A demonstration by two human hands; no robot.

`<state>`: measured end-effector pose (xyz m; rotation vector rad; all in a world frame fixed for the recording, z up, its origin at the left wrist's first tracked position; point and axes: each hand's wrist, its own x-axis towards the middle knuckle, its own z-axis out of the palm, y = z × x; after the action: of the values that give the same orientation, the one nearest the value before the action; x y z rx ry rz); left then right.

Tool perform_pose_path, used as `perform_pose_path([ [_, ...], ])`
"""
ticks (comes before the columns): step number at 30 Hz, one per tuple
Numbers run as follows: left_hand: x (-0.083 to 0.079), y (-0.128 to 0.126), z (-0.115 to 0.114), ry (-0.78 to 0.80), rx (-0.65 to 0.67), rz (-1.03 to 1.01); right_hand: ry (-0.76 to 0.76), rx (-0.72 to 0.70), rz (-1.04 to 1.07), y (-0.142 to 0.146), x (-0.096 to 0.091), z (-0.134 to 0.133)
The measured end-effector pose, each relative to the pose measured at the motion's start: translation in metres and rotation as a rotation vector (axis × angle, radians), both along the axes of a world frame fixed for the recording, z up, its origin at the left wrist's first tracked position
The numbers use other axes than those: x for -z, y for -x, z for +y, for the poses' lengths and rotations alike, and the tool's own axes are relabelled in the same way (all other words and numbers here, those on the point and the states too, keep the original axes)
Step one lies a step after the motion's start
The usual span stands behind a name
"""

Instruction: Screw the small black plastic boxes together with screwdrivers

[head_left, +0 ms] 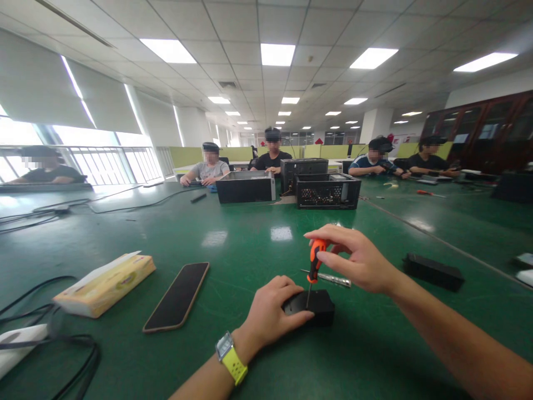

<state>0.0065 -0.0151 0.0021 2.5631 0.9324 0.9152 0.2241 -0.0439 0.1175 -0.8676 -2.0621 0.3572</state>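
Note:
In my right hand (pixel 353 256) is an orange and black screwdriver (pixel 317 261), gripped by its handle and held nearly upright. Its thin shaft points down onto a black box-shaped part (pixel 322 308) on the green table. My left hand (pixel 275 305) wraps around the left side of that part, thumb in front and fingers behind, pressing it to the tabletop. Where the tip meets the part is too small to make out. Just behind the part lies a silver pen-like tool (pixel 333 279), touched by neither hand.
Left of my hands lie a phone (pixel 178 297), a tissue pack (pixel 108 283) and black cables (pixel 83 344). A second black block (pixel 433 271) rests at right. Open computer cases (pixel 245 188) stand farther back. Several people sit around the green table (pixel 166 233).

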Motion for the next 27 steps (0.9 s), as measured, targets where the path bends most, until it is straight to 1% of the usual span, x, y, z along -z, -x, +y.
perform_pose_path([
  [4,-0.0001,0.0001,-0.0002,0.005,0.004,0.000,0.060,-0.028,0.063,0.0007,0.0014,0.0000],
  [11,-0.0008,0.0002,-0.0004,0.010,-0.001,-0.005,-0.013,-0.006,0.012,0.0002,-0.0002,0.0016],
  [17,-0.0018,0.0001,-0.0014,0.002,0.000,-0.005,0.065,-0.005,0.079,-0.0003,0.0014,0.0013],
  [23,-0.0004,0.0002,-0.0005,0.003,0.001,-0.015,-0.004,0.016,0.018,0.0016,0.0001,0.0007],
  [27,-0.0010,0.0003,-0.0005,0.007,0.002,-0.009,0.075,-0.029,0.135,0.0014,0.0037,0.0024],
])
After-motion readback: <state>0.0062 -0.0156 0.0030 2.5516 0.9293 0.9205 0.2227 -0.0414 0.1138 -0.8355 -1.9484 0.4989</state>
